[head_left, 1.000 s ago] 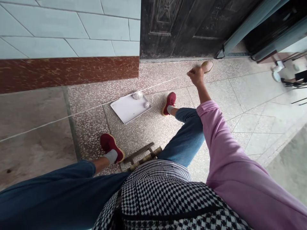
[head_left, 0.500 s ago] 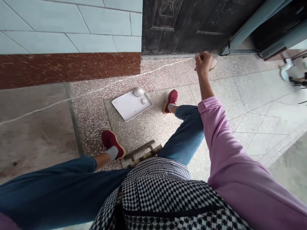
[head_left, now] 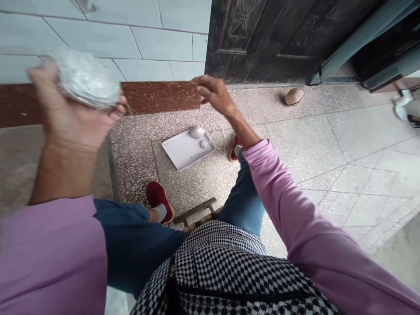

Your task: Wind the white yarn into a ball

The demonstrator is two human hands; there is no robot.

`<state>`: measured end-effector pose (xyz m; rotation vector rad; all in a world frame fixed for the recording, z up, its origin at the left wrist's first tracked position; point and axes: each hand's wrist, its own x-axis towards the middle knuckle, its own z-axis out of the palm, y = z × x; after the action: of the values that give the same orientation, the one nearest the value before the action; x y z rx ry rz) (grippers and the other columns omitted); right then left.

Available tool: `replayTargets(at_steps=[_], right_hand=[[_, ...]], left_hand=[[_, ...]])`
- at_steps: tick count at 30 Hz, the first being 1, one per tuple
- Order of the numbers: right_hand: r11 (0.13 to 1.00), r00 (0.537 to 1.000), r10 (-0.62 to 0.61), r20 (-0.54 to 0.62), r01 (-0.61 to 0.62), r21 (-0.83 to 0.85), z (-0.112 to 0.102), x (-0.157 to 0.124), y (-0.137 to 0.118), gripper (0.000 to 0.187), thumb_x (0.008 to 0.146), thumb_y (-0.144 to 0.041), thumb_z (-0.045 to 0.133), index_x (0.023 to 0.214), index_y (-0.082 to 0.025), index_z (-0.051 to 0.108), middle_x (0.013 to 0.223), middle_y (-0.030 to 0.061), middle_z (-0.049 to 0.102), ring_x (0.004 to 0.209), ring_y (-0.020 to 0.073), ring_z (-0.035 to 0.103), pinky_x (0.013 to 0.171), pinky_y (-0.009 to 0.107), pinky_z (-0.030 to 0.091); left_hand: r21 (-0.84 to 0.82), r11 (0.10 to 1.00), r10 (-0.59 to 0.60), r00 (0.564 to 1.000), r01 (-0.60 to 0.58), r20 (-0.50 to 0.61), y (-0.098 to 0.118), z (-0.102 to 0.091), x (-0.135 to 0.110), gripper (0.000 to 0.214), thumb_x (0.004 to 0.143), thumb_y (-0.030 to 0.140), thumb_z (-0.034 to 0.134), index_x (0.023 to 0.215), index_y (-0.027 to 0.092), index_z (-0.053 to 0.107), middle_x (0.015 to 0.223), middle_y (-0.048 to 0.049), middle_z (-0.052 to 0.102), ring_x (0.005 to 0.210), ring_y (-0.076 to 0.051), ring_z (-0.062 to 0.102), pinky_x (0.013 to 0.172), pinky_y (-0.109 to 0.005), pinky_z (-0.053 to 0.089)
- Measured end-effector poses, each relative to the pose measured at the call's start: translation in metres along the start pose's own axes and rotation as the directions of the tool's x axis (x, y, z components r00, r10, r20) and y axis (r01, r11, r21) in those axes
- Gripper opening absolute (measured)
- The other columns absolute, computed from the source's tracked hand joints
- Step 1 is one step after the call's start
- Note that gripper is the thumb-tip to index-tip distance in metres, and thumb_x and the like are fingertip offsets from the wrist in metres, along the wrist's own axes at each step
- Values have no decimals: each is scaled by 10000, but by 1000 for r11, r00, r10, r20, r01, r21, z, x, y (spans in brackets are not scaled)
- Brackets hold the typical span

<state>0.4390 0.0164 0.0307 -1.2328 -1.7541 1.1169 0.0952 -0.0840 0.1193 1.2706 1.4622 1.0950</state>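
One round white string ball (head_left: 89,79): gripped in my left hand (head_left: 74,120). Right hand (head_left: 215,94): loosely bent, any hold unclear. Two further white string balls (head_left: 197,132): inside shallow, rectangular white tray (head_left: 180,151).

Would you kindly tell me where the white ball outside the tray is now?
In the head view, the white ball is at upper left, cradled in the left hand, in front of the tiled wall.
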Motion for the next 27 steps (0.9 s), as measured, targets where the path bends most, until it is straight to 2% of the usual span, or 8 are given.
replayTargets(at_steps=[3, 6, 8, 12, 17, 20, 23, 27], right_hand=[[976, 985, -141, 98, 122, 179, 52, 12, -7, 739, 963, -954, 981, 1187, -258, 878, 1183, 75, 883, 1395, 337, 689, 1127, 456, 612], [959, 971, -176, 162, 132, 252, 90, 21, -5, 626, 949, -890, 961, 1137, -297, 884, 1181, 57, 880, 1454, 380, 724, 1212, 461, 636], [958, 970, -141, 199, 83, 274, 108, 22, -2, 658, 961, -909, 972, 1132, -285, 854, 1125, 33, 860, 1309, 354, 750, 1109, 419, 655], [963, 984, -91, 154, 47, 265, 122, 5, -4, 736, 1136, -989, 833, 1110, -262, 719, 922, -32, 701, 947, 241, 622, 879, 353, 576], [989, 985, -146, 96, 142, 44, 113, -32, -38, 483, 1406, -578, 659, 1026, -280, 639, 1078, 40, 731, 1118, 279, 690, 1138, 368, 580], [997, 985, -65, 159, 72, -36, 111, -47, -58, 434, 1391, -429, 753, 1000, -271, 651, 1042, 35, 737, 1108, 287, 724, 1115, 342, 573], [1000, 981, -26, 191, 24, 13, 119, -54, -67, 421, 1405, -325, 748, 995, -248, 689, 947, 11, 690, 1016, 252, 685, 991, 282, 568], [944, 955, 112, 275, -189, 271, 139, -62, -67, 495, 1446, -247, 615, 955, -223, 670, 722, -65, 461, 697, 181, 418, 626, 200, 396]], left_hand=[[-205, 978, -12, 991, 40, 132, 1, 34, -7, 1175, 514, 1089, 812, 1354, 291, 614, 1529, -85, 793, 1475, -400, 758, 1007, -493, 728], [-134, 991, 26, 986, -4, 162, 3, 53, -12, 1084, 654, 1121, 760, 1316, 271, 638, 1539, -124, 801, 1516, -443, 732, 932, -492, 699], [-47, 998, 46, 986, -39, 160, 5, 59, -13, 1066, 768, 1171, 720, 1319, 260, 672, 1454, -135, 826, 1543, -452, 715, 978, -508, 709], [-65, 994, 98, 987, -90, 125, 7, 71, -7, 917, 948, 1065, 849, 1373, 260, 742, 1307, -101, 839, 1552, -428, 714, 1113, -531, 722], [-271, 956, 129, 991, -114, 38, -1, 86, -3, 806, 976, 968, 942, 1352, 286, 734, 1289, -82, 815, 1561, -420, 706, 1188, -572, 720], [-379, 916, 132, 991, -130, -21, -15, 83, 2, 781, 942, 945, 973, 1285, 302, 693, 1253, -76, 777, 1551, -416, 690, 1216, -592, 701], [-473, 865, 139, 986, -167, -94, -39, 71, 22, 816, 745, 834, 1085, 1172, 291, 652, 1225, -82, 708, 1466, -400, 677, 1213, -578, 682], [-387, 843, 234, 904, -372, -359, -75, 62, 70, 1006, 435, 824, 1104, 1109, 298, 574, 1117, -61, 586, 1156, -332, 639, 1155, -544, 634]])
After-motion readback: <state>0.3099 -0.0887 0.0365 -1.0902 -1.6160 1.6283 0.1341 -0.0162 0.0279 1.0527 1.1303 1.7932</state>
